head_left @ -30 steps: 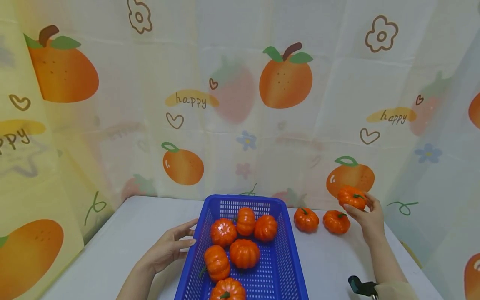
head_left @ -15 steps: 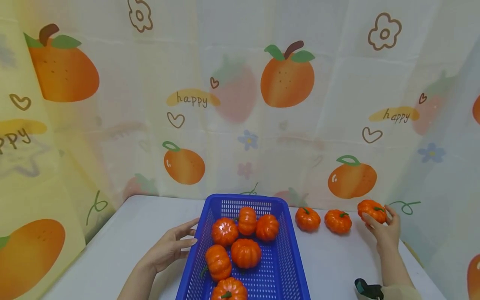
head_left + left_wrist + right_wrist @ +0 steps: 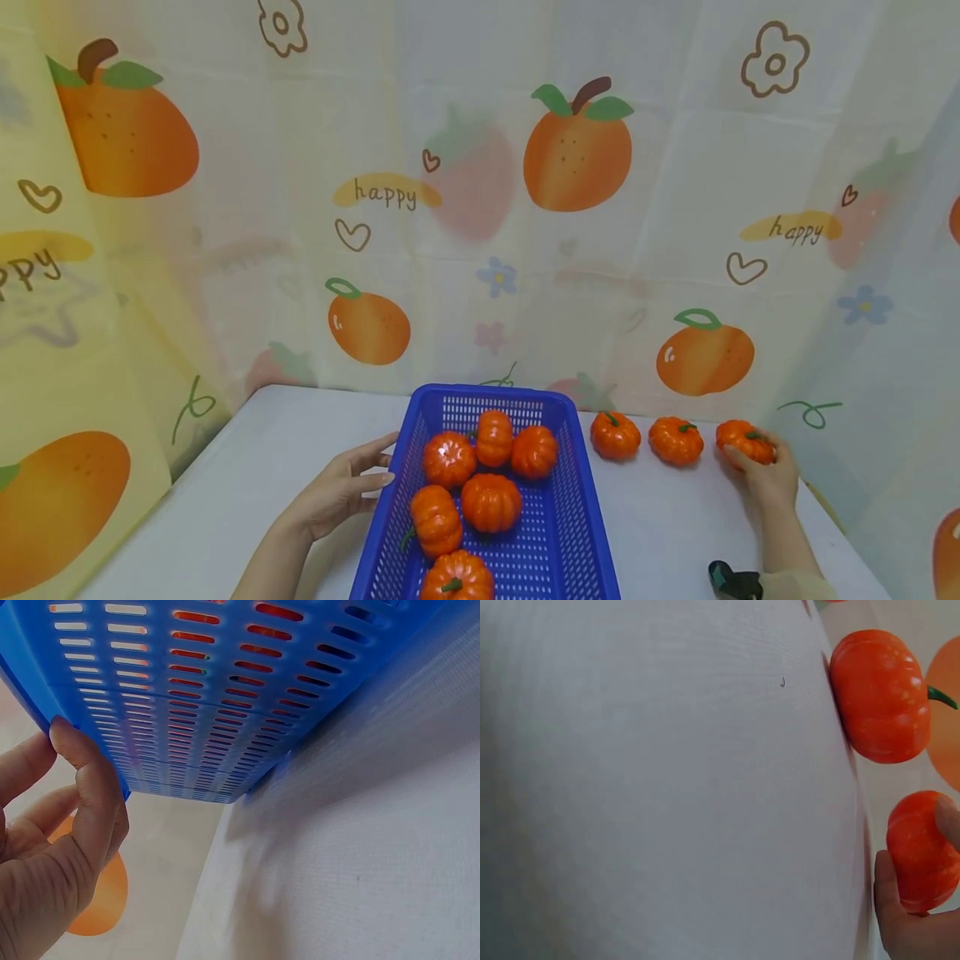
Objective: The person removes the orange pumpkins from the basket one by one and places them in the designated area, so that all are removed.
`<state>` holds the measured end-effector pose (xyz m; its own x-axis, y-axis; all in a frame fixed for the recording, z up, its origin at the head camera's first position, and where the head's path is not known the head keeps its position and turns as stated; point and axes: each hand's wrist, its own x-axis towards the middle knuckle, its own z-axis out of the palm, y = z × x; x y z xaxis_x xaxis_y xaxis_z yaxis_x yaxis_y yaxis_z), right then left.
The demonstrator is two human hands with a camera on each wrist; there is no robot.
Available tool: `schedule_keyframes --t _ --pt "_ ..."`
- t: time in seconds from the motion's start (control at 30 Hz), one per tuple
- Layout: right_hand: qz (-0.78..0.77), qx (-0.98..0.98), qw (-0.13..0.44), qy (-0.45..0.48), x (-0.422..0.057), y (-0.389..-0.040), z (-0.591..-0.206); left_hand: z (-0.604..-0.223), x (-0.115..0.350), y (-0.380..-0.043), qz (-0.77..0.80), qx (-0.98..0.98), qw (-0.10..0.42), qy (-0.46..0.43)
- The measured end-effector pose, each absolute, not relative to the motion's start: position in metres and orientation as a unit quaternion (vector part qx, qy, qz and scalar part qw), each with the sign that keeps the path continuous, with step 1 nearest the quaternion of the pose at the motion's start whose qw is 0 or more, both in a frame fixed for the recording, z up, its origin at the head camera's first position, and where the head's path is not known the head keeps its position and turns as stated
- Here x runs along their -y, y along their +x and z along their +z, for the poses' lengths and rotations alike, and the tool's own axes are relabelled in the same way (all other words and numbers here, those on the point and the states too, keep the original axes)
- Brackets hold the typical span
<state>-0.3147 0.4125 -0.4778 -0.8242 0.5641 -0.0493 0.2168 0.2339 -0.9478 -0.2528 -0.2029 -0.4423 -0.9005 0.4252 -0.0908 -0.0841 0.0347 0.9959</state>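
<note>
My right hand holds an orange mini pumpkin at the table's far right, thumb on its near side and fingers round its right side. In the right wrist view the same pumpkin sits between thumb and fingers, low over the white surface. Two more pumpkins stand in a row to its left: the middle one and one beside the basket. My left hand rests against the left side of the blue basket, its fingertips right at the rim.
Several orange pumpkins lie inside the basket, mostly toward its left and far end. A dark device shows near the right sleeve. The white table meets a fruit-printed curtain at the back.
My right hand has moved right and down with the pumpkin, bringing it from above the middle pumpkin to the right end of the row. The left hand stays at the basket.
</note>
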Motion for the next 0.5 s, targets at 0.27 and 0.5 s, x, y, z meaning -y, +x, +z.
schedule_keyframes --t 0.27,0.5 --pt "0.53 0.806 0.125 -0.233 -0.4098 -0.3155 -0.4807 -0.4426 0.2036 -0.2523 0.684 -0.693 0.185 0.129" --pt "0.513 0.814 0.12 -0.246 -0.4088 -0.3153 -0.4825 -0.4427 0.2042 -0.2525 0.686 -0.69 0.187 0.131"
